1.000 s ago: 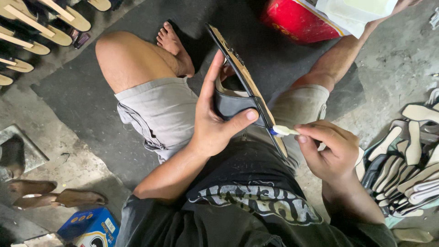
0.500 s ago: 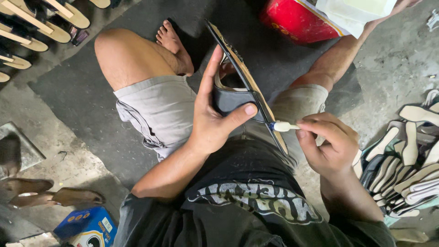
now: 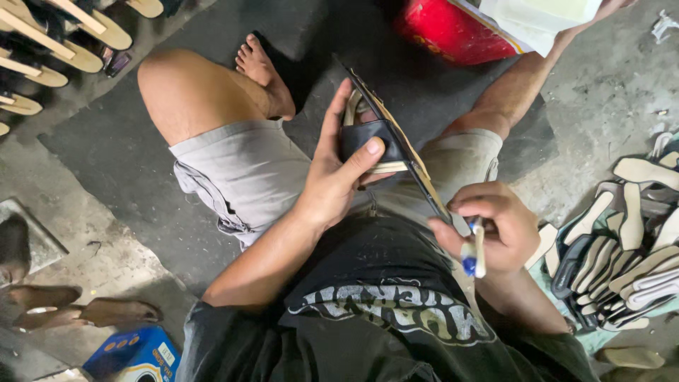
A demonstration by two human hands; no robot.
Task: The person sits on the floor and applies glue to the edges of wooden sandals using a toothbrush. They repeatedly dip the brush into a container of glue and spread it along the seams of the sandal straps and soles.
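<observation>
On the floor: a person sits on a dark mat (image 3: 99,134) laid over grey concrete, knees apart, in grey shorts and a black shirt with pale print.
Red container (image 3: 453,28): at the top of the view, beyond the right knee, with a pale sheet lying across it.
Pile of soles (image 3: 622,247): flat shoe soles in black, white and tan, stacked and overlapping on the floor at the person's right side.
Row of sandals (image 3: 64,42): tan soles with dark straps, lined up at the top left corner, well apart from the hands.
Blue box (image 3: 134,354): on the floor at the lower left, near the left elbow.
Pair of brown sandals (image 3: 78,311): lying flat just beside the blue box, at the left edge.
Sandal (image 3: 385,141): held tilted on edge above the lap, dark sole turned to the right, black strap facing the left hand.
Left hand (image 3: 339,177): closed around the sandal, thumb pressed on the black strap, fingers stretched up behind it.
Right hand (image 3: 491,226): curled tight around a small brush, just beside the lower end of the sandal's sole.
Brush (image 3: 474,251): white handle with a blue part, pointing down out of the fist.
</observation>
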